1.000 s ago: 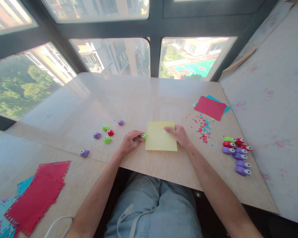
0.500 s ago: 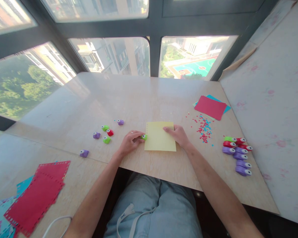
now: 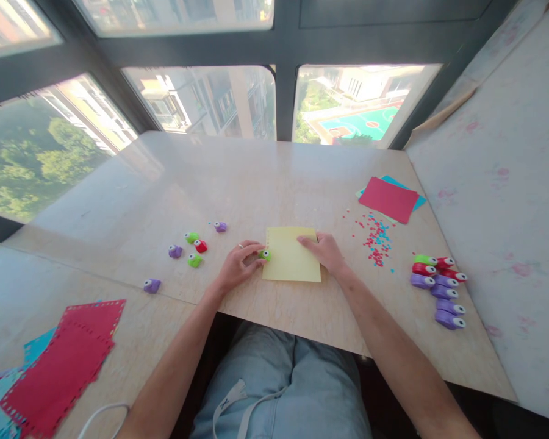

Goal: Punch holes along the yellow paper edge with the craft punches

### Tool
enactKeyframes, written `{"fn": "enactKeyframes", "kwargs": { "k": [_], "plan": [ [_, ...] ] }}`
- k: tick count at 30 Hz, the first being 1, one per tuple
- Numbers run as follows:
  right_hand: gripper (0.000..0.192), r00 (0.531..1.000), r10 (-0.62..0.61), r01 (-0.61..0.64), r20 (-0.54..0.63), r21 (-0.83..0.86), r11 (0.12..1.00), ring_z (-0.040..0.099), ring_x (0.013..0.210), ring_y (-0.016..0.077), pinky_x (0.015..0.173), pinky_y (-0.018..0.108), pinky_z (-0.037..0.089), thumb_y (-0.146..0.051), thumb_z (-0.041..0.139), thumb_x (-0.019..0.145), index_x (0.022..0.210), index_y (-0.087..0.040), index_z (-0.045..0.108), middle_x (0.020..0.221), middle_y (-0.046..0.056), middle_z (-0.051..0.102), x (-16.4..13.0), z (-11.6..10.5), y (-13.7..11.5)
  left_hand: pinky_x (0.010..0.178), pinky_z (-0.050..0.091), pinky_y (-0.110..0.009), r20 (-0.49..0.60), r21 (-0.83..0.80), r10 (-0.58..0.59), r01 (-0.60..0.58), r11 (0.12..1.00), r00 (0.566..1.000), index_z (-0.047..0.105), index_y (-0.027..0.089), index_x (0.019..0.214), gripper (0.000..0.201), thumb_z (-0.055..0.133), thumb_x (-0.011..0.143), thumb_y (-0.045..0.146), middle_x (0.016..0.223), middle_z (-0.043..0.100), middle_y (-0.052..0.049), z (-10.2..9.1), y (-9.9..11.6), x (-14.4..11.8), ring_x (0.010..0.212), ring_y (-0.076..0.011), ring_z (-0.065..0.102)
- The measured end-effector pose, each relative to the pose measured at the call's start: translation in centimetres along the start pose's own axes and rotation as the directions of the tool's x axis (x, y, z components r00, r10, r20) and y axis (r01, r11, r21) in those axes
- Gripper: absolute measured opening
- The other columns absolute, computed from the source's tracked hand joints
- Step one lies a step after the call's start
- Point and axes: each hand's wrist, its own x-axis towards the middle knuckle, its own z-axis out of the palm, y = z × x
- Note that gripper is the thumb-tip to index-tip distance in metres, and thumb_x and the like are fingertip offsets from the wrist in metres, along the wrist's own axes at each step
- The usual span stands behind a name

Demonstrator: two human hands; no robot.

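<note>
A yellow sheet of paper [image 3: 291, 259] lies in front of me, with small holes along the upper part of its left edge. My left hand [image 3: 243, 263] is closed around a green craft punch [image 3: 265, 255], which sits at that left edge. On the other side, my right hand [image 3: 324, 250] grips the sheet by its right edge, thumb on top and fingers hidden beneath. Left of my left hand stand several loose punches, among them a red punch [image 3: 200, 246], a green punch [image 3: 194, 260] and a purple punch [image 3: 152, 285].
Red and blue paper bits [image 3: 377, 241] are scattered to the right. Behind them lies a stack of coloured sheets [image 3: 388, 199]. Several more punches [image 3: 448, 292] stand by the papered wall. Red sheets with punched edges [image 3: 59, 372] and a white cable [image 3: 103, 414] are at the lower left.
The yellow sheet has shifted slightly left, and my right hand has moved left with it. The green punch now sits a little lower relative to the sheet's top edge.
</note>
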Motion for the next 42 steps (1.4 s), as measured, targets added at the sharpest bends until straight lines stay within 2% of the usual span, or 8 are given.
{"fn": "enactKeyframes", "kwargs": {
  "k": [4,7,10,14,24,30,42],
  "plan": [
    [0.043,1.000,0.013,-0.013,0.008,-0.001,1.000,0.063,0.058,0.0178,0.044,0.023,0.043,-0.056,0.066,0.074,0.077,-0.014,0.069,0.072,0.009,0.070,-0.1,0.0,0.0,0.068,0.053,-0.026,-0.082,-0.018,-0.051,0.049,0.999,0.995,0.066,0.018,0.108,0.024,0.065,0.088,0.032,0.104,0.065,-0.009,-0.1,0.4,-0.2,0.079,-0.0137,0.063],
    [0.045,1.000,0.016,-0.016,0.019,0.014,1.000,0.062,0.058,0.0168,0.045,0.022,0.042,-0.058,0.065,0.075,0.080,-0.014,0.071,0.072,0.008,0.070,-0.1,0.0,0.0,0.069,0.051,-0.026,-0.134,0.006,-0.080,0.081,0.997,0.988,0.065,0.018,0.105,0.021,0.065,0.088,0.030,0.101,0.066,-0.008,-0.3,0.7,-0.4,0.079,-0.0141,0.062],
    [0.047,1.000,0.018,-0.018,-0.004,-0.019,1.000,0.059,0.055,0.0159,0.043,0.022,0.040,-0.060,0.064,0.074,0.076,-0.014,0.070,0.069,0.007,0.068,-0.2,0.0,-0.1,0.074,0.052,-0.029,-0.082,0.007,-0.056,0.056,0.998,0.995,0.064,0.018,0.109,0.025,0.066,0.087,0.029,0.102,0.065,-0.008,-0.5,0.7,-0.7,0.084,-0.0160,0.062],
    [0.048,0.999,0.044,-0.044,-0.013,-0.029,0.999,0.057,0.052,0.0151,0.041,0.021,0.037,-0.061,0.064,0.073,0.074,-0.014,0.069,0.066,0.006,0.066,-0.4,-0.1,-0.5,0.082,0.052,-0.034,-0.012,0.111,0.003,-0.002,0.994,1.000,0.065,0.019,0.109,0.024,0.067,0.086,0.026,0.100,0.067,-0.009,-0.4,0.5,-0.7,0.092,-0.0196,0.063],
    [0.049,0.994,0.112,-0.111,0.009,-0.052,0.992,0.056,0.052,0.0158,0.040,0.022,0.037,-0.063,0.063,0.073,0.073,-0.014,0.068,0.064,0.006,0.065,-0.6,-0.2,-1.0,0.079,0.052,-0.034,-0.040,0.156,-0.012,0.018,0.988,0.999,0.068,0.020,0.105,0.018,0.064,0.088,0.026,0.094,0.068,-0.008,-0.2,0.6,-0.5,0.088,-0.0196,0.063],
    [0.047,0.989,0.146,-0.147,-0.023,-0.067,0.987,0.056,0.051,0.0156,0.039,0.021,0.035,-0.062,0.062,0.074,0.074,-0.015,0.070,0.062,0.005,0.064,-0.6,0.1,-1.4,0.078,0.052,-0.035,-0.036,0.167,-0.008,0.014,0.986,0.999,0.068,0.021,0.105,0.019,0.065,0.088,0.027,0.094,0.069,-0.008,-0.3,0.8,-0.4,0.086,-0.0202,0.063],
    [0.047,0.992,0.109,-0.113,-0.061,-0.081,0.990,0.061,0.058,0.0182,0.042,0.022,0.039,-0.059,0.061,0.079,0.087,-0.015,0.075,0.071,0.007,0.070,-0.5,0.6,-1.0,0.079,0.053,-0.036,-0.031,0.159,-0.027,0.031,0.987,0.999,0.068,0.021,0.107,0.020,0.065,0.088,0.027,0.095,0.069,-0.008,-0.3,0.7,-0.4,0.088,-0.0209,0.064]
  ]
}}
